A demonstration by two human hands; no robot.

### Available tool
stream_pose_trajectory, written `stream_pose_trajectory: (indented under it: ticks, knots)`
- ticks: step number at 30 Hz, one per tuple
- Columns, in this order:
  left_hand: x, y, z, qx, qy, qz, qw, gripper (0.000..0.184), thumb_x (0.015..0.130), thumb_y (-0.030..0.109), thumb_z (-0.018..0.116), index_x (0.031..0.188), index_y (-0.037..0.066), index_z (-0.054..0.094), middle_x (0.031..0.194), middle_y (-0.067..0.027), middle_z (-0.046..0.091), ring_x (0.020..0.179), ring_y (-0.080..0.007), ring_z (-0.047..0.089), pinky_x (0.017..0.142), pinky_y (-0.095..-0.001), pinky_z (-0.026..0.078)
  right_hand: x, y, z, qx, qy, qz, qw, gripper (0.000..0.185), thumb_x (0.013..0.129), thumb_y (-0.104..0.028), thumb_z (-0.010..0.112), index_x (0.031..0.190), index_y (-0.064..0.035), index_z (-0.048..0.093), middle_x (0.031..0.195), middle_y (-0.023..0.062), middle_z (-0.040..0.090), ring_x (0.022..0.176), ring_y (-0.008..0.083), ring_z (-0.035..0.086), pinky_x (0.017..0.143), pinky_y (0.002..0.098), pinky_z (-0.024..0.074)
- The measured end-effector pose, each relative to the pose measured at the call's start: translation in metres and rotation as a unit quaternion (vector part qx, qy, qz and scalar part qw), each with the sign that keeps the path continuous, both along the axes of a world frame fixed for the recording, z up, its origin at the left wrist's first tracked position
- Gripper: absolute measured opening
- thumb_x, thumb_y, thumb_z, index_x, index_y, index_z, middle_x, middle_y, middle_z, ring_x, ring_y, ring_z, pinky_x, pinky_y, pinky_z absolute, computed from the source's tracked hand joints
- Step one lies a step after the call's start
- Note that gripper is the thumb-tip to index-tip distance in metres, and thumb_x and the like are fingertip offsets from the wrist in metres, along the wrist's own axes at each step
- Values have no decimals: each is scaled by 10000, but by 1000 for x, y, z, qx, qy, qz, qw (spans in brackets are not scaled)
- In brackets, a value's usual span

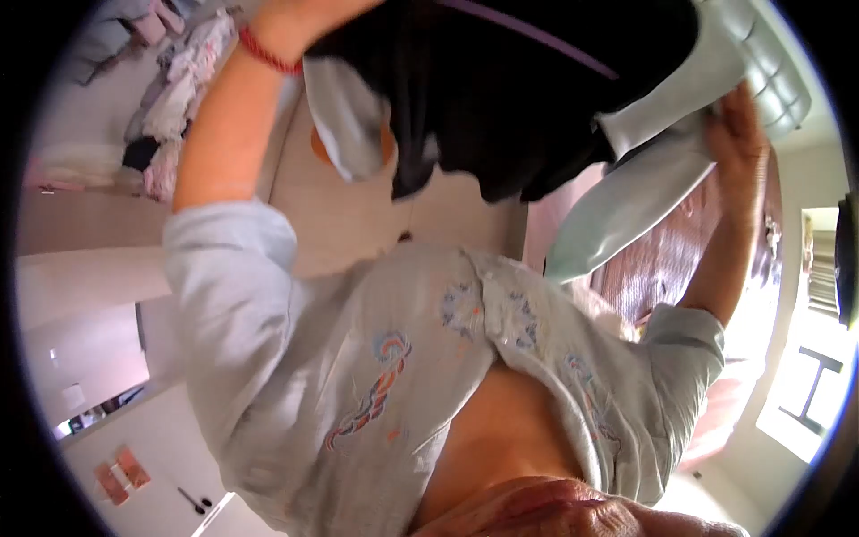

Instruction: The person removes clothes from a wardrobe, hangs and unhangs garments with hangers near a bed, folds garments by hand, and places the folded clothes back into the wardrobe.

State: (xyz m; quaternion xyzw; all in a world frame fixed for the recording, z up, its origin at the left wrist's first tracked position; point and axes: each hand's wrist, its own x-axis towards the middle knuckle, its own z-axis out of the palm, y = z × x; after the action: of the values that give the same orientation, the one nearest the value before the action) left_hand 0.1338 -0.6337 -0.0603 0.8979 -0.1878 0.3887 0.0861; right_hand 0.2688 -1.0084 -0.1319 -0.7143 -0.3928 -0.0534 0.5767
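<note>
A black garment (501,98) with a thin purple strip hangs in front of me, its lower edge wavy. Grey satiny cloth (344,116) shows at its left like a sleeve. On the right, a long grey-green satiny piece (631,192) runs down to a point; whether it belongs to the same garment is unclear. My left hand (300,16), below a red bracelet (268,52), meets the black cloth at the top edge, its fingers out of view. My right hand (738,130) is raised, with fingers closed around the upper edge of the grey-green piece.
A tufted grey-green headboard (780,76) stands at the upper right, near a brown woven mat (658,242). Heaped clothes (183,80) lie at the upper left. Pale floor (304,215) shows beneath the garment, with something orange (320,152) on it. A bright window (810,380) is at the right.
</note>
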Motion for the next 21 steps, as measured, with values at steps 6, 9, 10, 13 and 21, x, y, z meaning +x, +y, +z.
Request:
stream_pose_trajectory:
  ticks: [6, 9, 10, 13, 21]
  knots:
    - [-29, 33, -4, 9, -117, 68, 991, 229, 855, 135, 576, 1025, -17, 554, 892, -227, 592, 831, -414, 569, 702, -417, 468, -30, 81, 24, -30, -40, 104, 993, 573, 807, 111, 412, 1366, 26, 321, 1262, 126, 508, 1179, 177, 469, 988, 274, 350]
    - [-38, 70, -4, 2, -160, 44, 986, 236, 850, 125, 575, 1037, -16, 551, 901, -219, 596, 845, -410, 571, 706, -413, 470, -31, 117, 33, -26, -24, 114, 993, 515, 818, 89, 430, 1327, 45, 362, 1215, 123, 536, 1134, 170, 498, 966, 274, 370]
    - [-39, 85, -9, -4, -178, 63, 982, 207, 851, 135, 592, 1005, -2, 565, 851, -190, 598, 769, -359, 573, 657, -381, 463, -31, 126, 35, -6, -13, 109, 994, 478, 823, 71, 447, 1299, 50, 400, 1189, 122, 555, 1097, 166, 521, 946, 271, 388]
    - [-47, 111, -24, -36, -203, 111, 972, 166, 837, 161, 632, 909, 22, 577, 764, -163, 587, 662, -329, 567, 587, -364, 450, -21, 136, 36, -88, -83, -8, 993, 421, 820, 9, 532, 1236, 34, 477, 1112, 116, 596, 1006, 160, 557, 885, 268, 424]
    - [-90, 162, -24, -24, -237, 121, 964, 199, 753, 80, 667, 896, 16, 545, 724, -133, 549, 649, -332, 539, 575, -404, 419, -49, 228, 27, -52, -249, -1, 967, 766, 811, -318, 606, 1417, -21, 243, 696, 26, 480, 624, 133, 458, 622, 276, 416]
